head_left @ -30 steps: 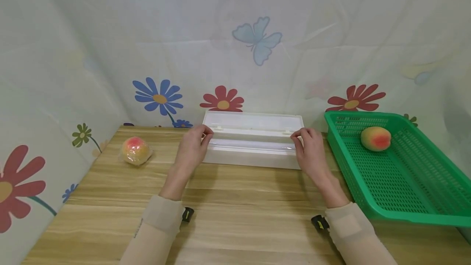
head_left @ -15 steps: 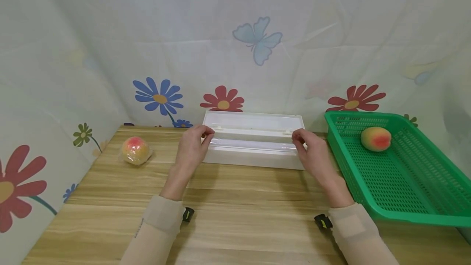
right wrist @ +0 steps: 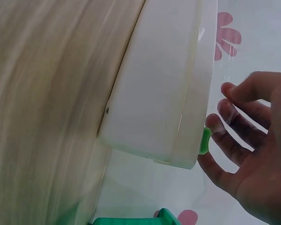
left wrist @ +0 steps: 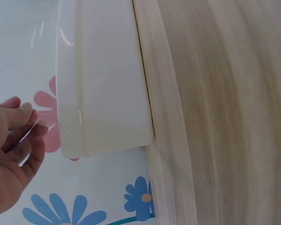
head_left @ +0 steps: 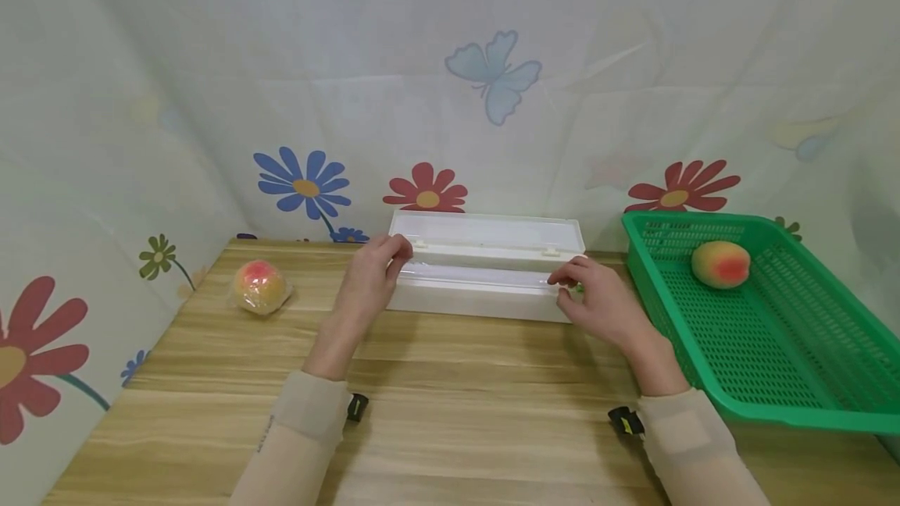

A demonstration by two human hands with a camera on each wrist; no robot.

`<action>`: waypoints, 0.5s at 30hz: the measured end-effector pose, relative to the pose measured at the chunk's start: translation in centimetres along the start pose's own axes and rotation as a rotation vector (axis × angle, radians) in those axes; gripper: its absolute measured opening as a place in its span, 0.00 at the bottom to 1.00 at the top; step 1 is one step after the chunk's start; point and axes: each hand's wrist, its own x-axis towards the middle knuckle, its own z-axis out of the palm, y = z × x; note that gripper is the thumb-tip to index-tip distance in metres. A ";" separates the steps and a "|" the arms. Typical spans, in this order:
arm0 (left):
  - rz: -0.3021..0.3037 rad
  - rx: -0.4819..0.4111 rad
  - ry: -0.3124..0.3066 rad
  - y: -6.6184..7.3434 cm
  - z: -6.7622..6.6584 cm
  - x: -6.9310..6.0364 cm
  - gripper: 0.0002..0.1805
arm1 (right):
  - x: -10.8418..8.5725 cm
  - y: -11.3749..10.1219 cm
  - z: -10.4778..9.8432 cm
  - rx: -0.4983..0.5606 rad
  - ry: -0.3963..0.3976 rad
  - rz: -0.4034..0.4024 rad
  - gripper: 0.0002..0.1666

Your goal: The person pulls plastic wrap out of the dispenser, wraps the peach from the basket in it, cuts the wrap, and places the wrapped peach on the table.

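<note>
A white cling film dispenser box stands with its lid raised at the back of the wooden table, and a roll of clear cling film shows inside. At its left end my left hand pinches the film's edge between thumb and fingers. My right hand is at the right end, where clear film shows at its thumb and index finger in the right wrist view. Its other fingers are spread beside the green slider on the box; whether they touch it is hard to tell.
A peach wrapped in film sits on the table at the left. To the right stands a green plastic basket with an unwrapped peach in it. A flowered curtain hangs behind.
My right hand first shifts slightly right, then drops a little lower and left, its fingers spreading, and the green slider comes into sight. The left hand barely moves.
</note>
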 end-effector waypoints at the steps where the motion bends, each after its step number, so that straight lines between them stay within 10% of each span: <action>1: 0.004 0.001 -0.011 -0.1 0.0 -0.1 0.07 | 0.0 0.0 0.1 -0.005 0.005 0.005 0.08; 15: -0.073 0.107 -0.058 0.6 -0.5 -0.2 0.03 | 0.2 -0.4 1.2 -0.090 0.235 0.103 0.05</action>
